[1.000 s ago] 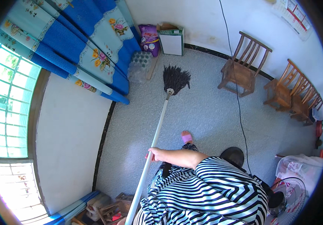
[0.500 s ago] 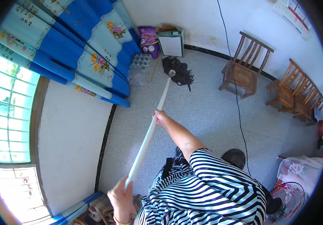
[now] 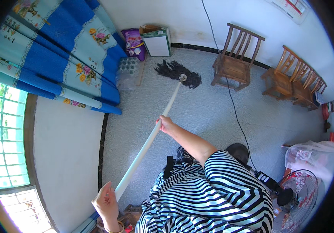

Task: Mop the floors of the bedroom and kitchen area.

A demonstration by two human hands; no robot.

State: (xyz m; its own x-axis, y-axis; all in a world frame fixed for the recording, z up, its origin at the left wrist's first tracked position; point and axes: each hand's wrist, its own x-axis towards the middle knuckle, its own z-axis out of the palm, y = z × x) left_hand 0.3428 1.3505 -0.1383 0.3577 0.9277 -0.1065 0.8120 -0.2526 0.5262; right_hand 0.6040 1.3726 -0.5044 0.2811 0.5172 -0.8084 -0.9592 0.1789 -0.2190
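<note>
Overexposed window (image 3: 4, 134) at left, dark fisheye rim

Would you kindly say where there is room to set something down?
Bare floor lies between the mop handle and black cable, and between that handle and the window wall; a box and purple bag crowd the corner beside the curtain.
</note>
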